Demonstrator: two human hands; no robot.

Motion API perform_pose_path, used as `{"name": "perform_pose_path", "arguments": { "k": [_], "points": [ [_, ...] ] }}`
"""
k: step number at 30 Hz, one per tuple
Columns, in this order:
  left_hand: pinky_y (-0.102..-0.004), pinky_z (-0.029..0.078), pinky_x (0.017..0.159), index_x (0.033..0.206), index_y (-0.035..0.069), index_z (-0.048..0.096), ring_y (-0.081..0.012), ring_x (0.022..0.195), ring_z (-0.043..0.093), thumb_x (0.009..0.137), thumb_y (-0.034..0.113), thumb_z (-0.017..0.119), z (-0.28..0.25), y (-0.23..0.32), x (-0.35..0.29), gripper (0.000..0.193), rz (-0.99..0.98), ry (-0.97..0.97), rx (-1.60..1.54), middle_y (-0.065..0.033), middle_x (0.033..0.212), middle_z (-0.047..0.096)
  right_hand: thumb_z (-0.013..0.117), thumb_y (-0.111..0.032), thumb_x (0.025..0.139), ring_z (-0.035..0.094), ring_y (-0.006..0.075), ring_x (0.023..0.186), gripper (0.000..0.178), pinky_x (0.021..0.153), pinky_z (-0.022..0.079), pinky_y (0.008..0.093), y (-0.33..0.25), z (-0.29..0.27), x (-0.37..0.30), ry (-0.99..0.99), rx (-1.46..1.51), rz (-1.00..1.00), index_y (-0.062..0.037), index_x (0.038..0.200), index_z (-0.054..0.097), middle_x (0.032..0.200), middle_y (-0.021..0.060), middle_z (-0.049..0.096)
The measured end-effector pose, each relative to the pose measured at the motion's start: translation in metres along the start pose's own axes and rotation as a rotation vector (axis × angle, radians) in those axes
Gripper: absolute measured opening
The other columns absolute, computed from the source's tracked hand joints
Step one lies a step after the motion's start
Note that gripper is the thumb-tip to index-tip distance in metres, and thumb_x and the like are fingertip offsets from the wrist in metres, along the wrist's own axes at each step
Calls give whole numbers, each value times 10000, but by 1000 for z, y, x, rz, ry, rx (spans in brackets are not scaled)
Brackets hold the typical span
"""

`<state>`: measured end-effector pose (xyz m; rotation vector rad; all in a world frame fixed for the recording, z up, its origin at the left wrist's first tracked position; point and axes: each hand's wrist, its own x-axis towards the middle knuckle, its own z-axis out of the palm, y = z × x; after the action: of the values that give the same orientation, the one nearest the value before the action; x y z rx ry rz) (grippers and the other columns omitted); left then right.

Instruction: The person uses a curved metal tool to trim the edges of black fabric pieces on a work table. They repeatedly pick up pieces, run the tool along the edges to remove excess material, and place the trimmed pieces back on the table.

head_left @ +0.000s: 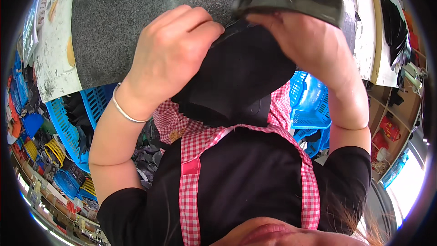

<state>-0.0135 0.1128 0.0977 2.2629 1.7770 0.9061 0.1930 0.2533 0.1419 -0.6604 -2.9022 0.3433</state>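
Observation:
A dark, worn metal hammer head [296,5] lies across the fingers of my right hand [305,32]. That hand is closed round the hammer, whose handle is hidden from this view. My left hand [175,45] is closed in a pinch at the upper left edge of a flexible black piece [241,68], perhaps leather or cloth. The piece hangs from the dark grey work surface [123,23] toward my lap. My right thumb is close to its top edge, just below the hammer head.
Blue plastic baskets [63,118] with black pieces stand below the table on the left, and more blue baskets [309,102] on the right. Dark scraps [148,155] lie below my left arm. Wooden shelves [387,109] holding red items stand at the right.

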Motion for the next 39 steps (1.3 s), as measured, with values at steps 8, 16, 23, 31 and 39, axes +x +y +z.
{"name": "perform_pose_path", "arguments": {
  "k": [8, 16, 23, 31, 39],
  "points": [
    [-386, 596, 774, 976, 23, 763, -308, 883, 729, 836, -2, 834, -15, -6, -14, 159, 3, -1, 16, -101, 959, 735, 818, -261, 972, 720, 314, 716, 252, 615, 556, 408, -21, 7, 7, -7, 93, -152, -107, 1013, 624, 797, 77, 674],
    [-390, 593, 775, 984, 27, 796, -291, 866, 726, 809, -12, 856, -16, -11, -38, 189, -73, 94, -84, -92, 954, 734, 826, -271, 966, 695, 287, 664, 247, 568, 541, 386, -27, 16, 10, 38, 42, -229, -138, 1021, 625, 796, 65, 664],
    [-417, 579, 881, 1134, 91, 832, -297, 1053, 708, 693, 89, 918, -30, 3, -69, 449, -12, 33, -165, -59, 1146, 739, 817, -216, 966, 710, 371, 712, 239, 582, 548, 438, -35, 18, 18, 26, 225, -292, -82, 1044, 636, 764, 115, 660],
    [-467, 472, 1221, 1292, 70, 762, -284, 1471, 600, 804, 71, 746, 1, 45, -61, 488, 77, -286, -639, -86, 1474, 713, 753, -297, 995, 758, 366, 724, 317, 619, 595, 478, -29, -3, -1, -86, 158, -185, -55, 1193, 697, 756, 147, 725],
    [-451, 638, 882, 1357, 41, 747, -314, 1071, 802, 848, 160, 861, -40, 25, 2, 536, -206, -862, -487, -163, 1186, 811, 820, -253, 951, 745, 386, 848, 229, 717, 582, 484, -4, -20, -87, -182, 423, 101, -108, 1062, 682, 832, 110, 733]
  ]
}}
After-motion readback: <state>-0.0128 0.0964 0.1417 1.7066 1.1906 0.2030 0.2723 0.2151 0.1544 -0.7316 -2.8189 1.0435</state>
